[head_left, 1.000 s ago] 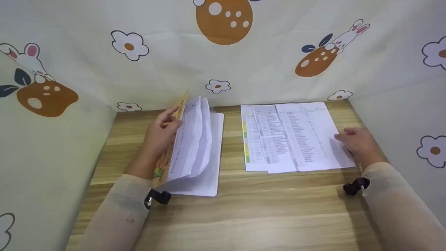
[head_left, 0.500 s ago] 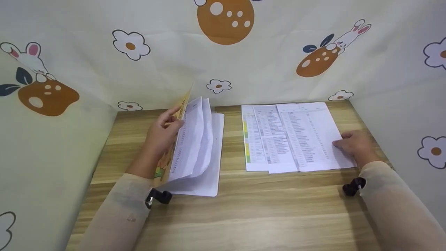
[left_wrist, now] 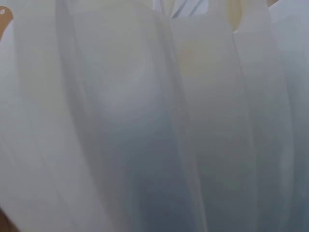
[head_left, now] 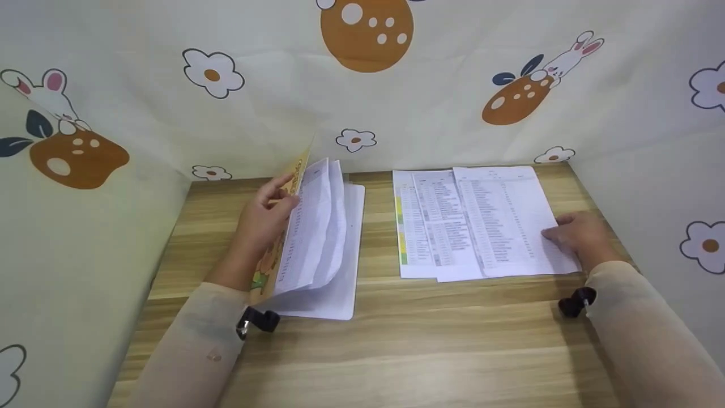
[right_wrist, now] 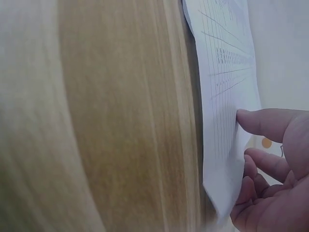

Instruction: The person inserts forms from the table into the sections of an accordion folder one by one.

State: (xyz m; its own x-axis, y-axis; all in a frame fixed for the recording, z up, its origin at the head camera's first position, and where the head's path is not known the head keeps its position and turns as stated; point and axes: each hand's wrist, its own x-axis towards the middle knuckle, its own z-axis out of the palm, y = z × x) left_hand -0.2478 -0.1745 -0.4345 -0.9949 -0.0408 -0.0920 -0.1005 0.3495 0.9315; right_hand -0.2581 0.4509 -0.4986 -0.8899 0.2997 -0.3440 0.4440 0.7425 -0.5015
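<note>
At the left of the head view, my left hand (head_left: 261, 221) grips the raised orange cover (head_left: 263, 275) of a booklet, thumb on the inner side. Loose white pages (head_left: 308, 238) fan upright beside the cover, over the flat white back (head_left: 331, 306). Pale blurred sheets (left_wrist: 120, 121) fill the left wrist view. Over on the right, my right hand (head_left: 580, 235) pinches the right edge of a printed sheet (head_left: 501, 221), thumb on top and fingers beneath, as the right wrist view shows. That sheet overlaps another printed sheet (head_left: 450, 243).
A further sheet with yellow and green marks (head_left: 403, 226) lies leftmost in the paper row. Everything rests on a wood-grain table (head_left: 408, 345). A patterned cloth (head_left: 272, 113) encloses the back and both sides.
My right hand shifted slightly left onto the sheet's edge, and the top sheet has since slid a little right. My left hand and the booklet hold still.
</note>
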